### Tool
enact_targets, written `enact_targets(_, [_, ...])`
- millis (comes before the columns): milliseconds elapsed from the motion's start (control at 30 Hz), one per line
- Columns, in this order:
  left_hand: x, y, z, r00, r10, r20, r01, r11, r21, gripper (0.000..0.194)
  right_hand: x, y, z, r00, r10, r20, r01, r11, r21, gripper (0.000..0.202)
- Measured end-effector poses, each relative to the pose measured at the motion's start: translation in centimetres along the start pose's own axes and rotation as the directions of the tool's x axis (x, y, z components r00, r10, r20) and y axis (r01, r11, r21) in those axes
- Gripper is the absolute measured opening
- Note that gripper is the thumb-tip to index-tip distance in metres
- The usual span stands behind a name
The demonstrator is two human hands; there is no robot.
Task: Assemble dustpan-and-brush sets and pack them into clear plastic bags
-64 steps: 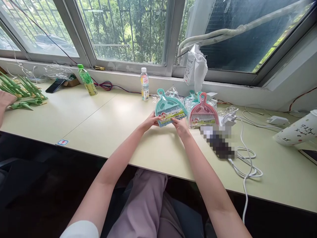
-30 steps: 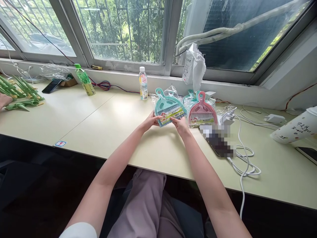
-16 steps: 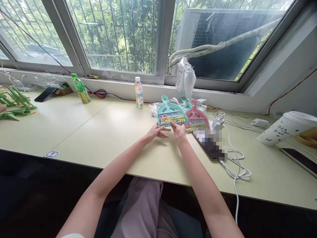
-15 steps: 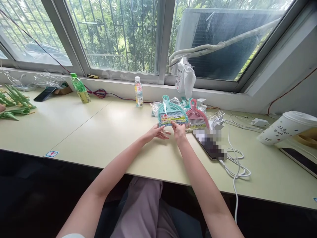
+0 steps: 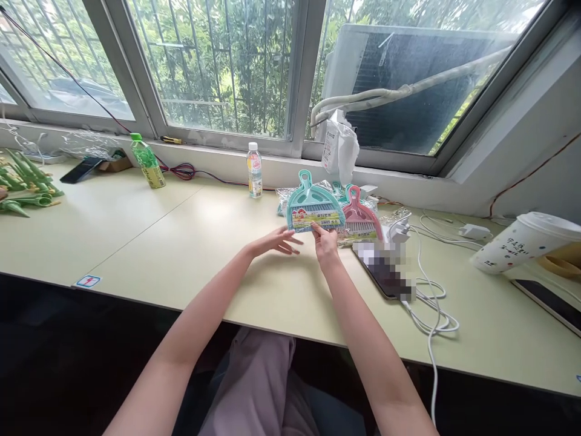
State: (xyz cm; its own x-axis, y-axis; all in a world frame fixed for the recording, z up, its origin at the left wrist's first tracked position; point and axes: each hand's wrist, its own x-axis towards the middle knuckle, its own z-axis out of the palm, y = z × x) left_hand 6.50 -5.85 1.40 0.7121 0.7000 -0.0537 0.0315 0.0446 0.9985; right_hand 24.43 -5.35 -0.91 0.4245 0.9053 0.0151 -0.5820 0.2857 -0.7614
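A teal dustpan and brush set in clear wrap, with a printed label, is pinched at its lower edge by my right hand. My left hand is just left of and below that set, its fingers stretched out and holding nothing. Whether its fingertips touch the wrap I cannot tell. Directly behind and to the right lies a pink dustpan and brush set, also wrapped. More teal sets and crinkled film are partly hidden behind these.
Right of my hands lie a phone and a coiled white cable. A white cup and another phone are farther right. A clear bottle, a green bottle and a tissue pack stand near the window.
My left hand has moved left, away from the lower edge of the teal set, with its fingers spreading. My right hand keeps its hold on the set.
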Motion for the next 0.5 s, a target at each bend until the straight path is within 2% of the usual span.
enact_targets(67, [0.4,-0.2,-0.6,0.975,0.122,-0.183,-0.136,0.989,-0.064,0.069,-0.3,0.5,0.1,0.999,0.011,0.042,-0.01,0.999,-0.034,0.05])
enact_targets(167, [1.3,-0.7,-0.3,0.882,0.264,-0.389,-0.351,0.92,-0.171,0.062,-1.0,1.1,0.4,0.993,0.048,0.106,-0.038,0.994,-0.1,0.052])
enact_targets(233, [1.8,-0.9,0.5,0.829,0.288,-0.48,-0.437,0.869,-0.234,0.062,-1.5,1.1,0.7,0.988,0.05,0.146,-0.034,0.993,-0.114,0.053])
enact_targets(333, [2.2,-1.1,1.5,0.789,0.262,-0.555,-0.477,0.831,-0.286,0.061,-2.0,0.8,1.1,0.986,0.009,0.168,0.009,0.994,-0.11,0.053])
enact_targets(500, [2.5,-1.2,2.0,0.8,0.232,-0.553,-0.473,0.812,-0.342,0.041,-2.4,0.2,1.4,0.992,-0.02,0.121,0.031,0.995,-0.09,0.053])
